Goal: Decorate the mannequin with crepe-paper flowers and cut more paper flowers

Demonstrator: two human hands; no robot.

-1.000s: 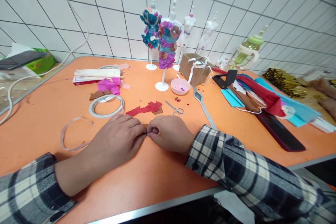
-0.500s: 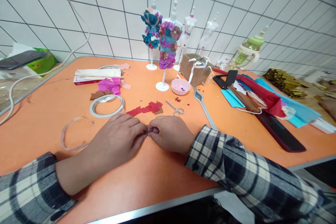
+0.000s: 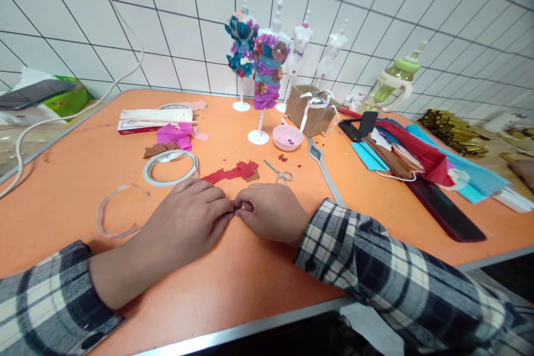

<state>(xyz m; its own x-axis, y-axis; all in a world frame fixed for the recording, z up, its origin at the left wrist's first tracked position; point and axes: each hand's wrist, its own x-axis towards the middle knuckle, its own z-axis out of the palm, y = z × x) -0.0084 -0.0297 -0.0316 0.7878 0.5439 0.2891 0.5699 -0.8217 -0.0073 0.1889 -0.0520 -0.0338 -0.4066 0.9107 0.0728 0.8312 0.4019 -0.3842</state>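
Observation:
My left hand point(image 3: 187, 221) and my right hand point(image 3: 269, 212) rest on the orange table point(image 3: 233, 283), fingertips meeting in a pinch between them. Whatever they pinch is hidden under the fingers. Just beyond the hands lie red paper pieces point(image 3: 233, 172) and small scissors point(image 3: 280, 172). A roll of white tape point(image 3: 169, 167) sits beyond my left hand, with a loose tape strip point(image 3: 117, 211) to its left.
Several small mannequins, two dressed in paper flowers point(image 3: 267, 67), stand at the back by a pink bowl point(image 3: 287, 137) and a brown box point(image 3: 312, 108). Pink paper point(image 3: 174, 134) lies left. Coloured paper sheets point(image 3: 421, 157), a phone stand and a bottle point(image 3: 394, 80) fill the right.

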